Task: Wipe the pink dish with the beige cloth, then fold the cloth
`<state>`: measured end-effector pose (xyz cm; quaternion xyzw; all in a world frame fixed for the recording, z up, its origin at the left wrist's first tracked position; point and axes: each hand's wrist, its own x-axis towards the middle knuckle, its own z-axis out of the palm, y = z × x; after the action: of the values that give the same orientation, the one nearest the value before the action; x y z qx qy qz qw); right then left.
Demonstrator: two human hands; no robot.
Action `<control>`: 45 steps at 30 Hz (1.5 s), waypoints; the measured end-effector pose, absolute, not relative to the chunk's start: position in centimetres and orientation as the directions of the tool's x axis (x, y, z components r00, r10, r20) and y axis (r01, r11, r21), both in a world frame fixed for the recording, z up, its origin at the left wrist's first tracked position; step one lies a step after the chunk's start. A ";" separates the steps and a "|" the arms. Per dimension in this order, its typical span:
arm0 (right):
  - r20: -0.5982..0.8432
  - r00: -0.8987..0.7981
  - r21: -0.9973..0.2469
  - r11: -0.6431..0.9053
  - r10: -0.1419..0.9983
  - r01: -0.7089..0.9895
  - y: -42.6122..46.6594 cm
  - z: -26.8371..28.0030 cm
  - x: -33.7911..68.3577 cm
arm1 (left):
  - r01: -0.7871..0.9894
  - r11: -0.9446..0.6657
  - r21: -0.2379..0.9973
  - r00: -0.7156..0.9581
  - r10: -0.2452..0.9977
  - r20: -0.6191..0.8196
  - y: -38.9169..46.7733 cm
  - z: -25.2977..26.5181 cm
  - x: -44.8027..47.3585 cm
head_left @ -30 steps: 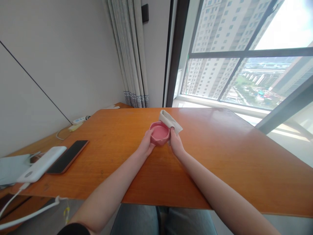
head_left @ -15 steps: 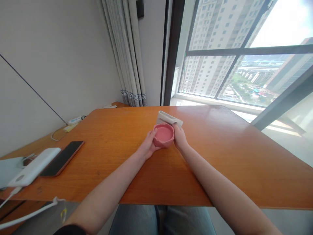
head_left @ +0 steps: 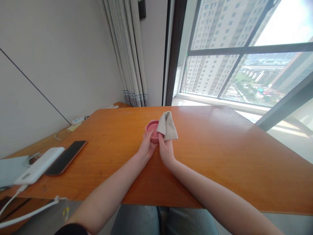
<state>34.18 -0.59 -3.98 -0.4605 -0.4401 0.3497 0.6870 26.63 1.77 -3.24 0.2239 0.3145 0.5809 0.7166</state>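
Note:
A small pink dish (head_left: 152,126) with a faceted rim is held over the middle of the wooden table. My left hand (head_left: 147,145) grips its near left side, thumb over the rim. A beige cloth (head_left: 168,126) drapes over the dish's right side and hides that part of it. My right hand (head_left: 166,150) is closed on the cloth at the near right of the dish, its fingertips partly covered by the fabric.
On the left of the table (head_left: 117,124) lie a dark phone (head_left: 66,158) and a white power bank (head_left: 40,165) with a cable. A power strip (head_left: 78,120) sits by the wall at the back left. A large window stands beyond the right side.
My right hand has brought the cloth from behind the dish onto its right side. The dish has shifted slightly left, with my left hand still on it.

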 end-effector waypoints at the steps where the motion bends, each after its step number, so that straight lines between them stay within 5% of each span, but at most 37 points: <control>1: 0.291 0.387 -0.939 0.340 0.875 -0.062 -0.1 -3.9 34.7 | -0.681 0.237 0.693 0.145 0.971 -0.190 1.6 -3.2 26.8; 5: 0.176 0.477 -0.943 0.287 0.861 -0.170 3.0 -3.8 38.4 | -0.567 0.362 0.740 0.271 0.930 -0.247 1.1 -2.8 27.3; 11: 0.062 0.179 -0.905 0.131 0.982 -0.404 5.8 -4.2 41.5 | -0.448 0.445 0.775 0.354 0.885 -0.303 1.1 -2.0 26.5; 19: -0.286 0.047 -0.660 -0.161 0.957 -0.734 4.9 -3.6 39.9 | -0.556 0.204 0.806 0.153 0.978 -0.143 2.3 -2.3 26.1; 27: -0.209 -0.070 -0.610 -0.187 0.975 -0.770 2.8 -3.9 35.9 | -0.577 0.023 0.816 -0.154 0.979 -0.136 2.6 -3.6 26.1; 31: -0.211 0.168 -0.734 -0.043 0.963 -0.677 3.8 -4.0 37.5 | -0.453 0.185 0.872 -0.060 0.970 -0.237 2.4 -3.9 26.6; 36: -0.284 0.206 -0.824 -0.128 0.936 -0.552 5.0 -4.1 40.1 | -0.367 0.328 0.871 0.200 0.942 -0.270 2.2 -3.6 26.7; 45: -0.181 0.150 -0.658 -0.006 0.972 -0.753 4.1 -5.3 36.0 | -0.437 0.210 0.875 -0.021 0.970 -0.244 3.1 -3.9 25.8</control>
<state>36.00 4.10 -5.28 -0.3261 -0.1681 0.6299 0.6846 25.82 3.11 -3.87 0.2955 0.4508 0.5545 0.6340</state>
